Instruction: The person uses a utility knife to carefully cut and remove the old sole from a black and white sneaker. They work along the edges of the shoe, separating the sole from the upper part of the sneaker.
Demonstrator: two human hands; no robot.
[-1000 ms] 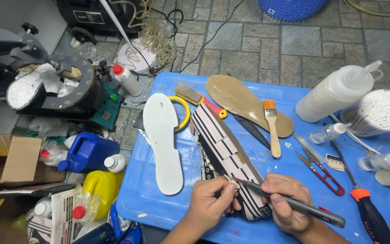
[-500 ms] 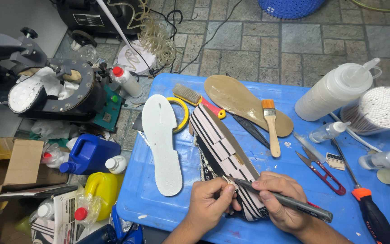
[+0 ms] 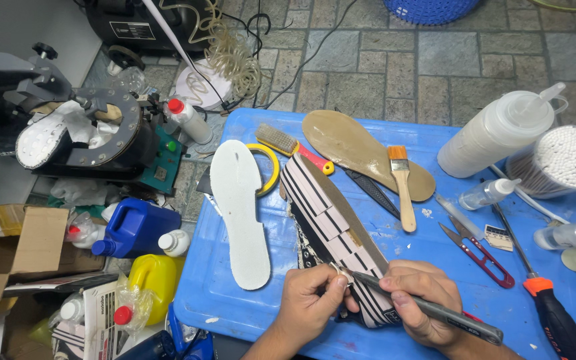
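Both hands have barely shifted since the earlier frames: the tool tip has crept a little further in against the shoe, and the left fingers have closed tighter beside it.

Left fingers are curled shut, pinching the edge of the shoe right where the tool meets it; a small pale bit shows at the pinch, but I cannot tell what it is. Right hand is wrapped closed around the dark, rod-like tool, held like a pen, its point touching the shoe next to the left hand.

By the look of it, the shoe is light and soft: a canvas upper that would fold under pressure, stiffer along its sole edge. It seems best held at that rim, close to the working point, much as the left hand pins it now. Nothing about it looks slippery or fragile, though its frayed edge could tear.

It is striped black and white, lies tilted on its side, and runs from mid-table down to the hands on the blue table.

Just left lies a white insole, apart from the shoe. Beyond are a tan insole, a brush and red-handled snips.
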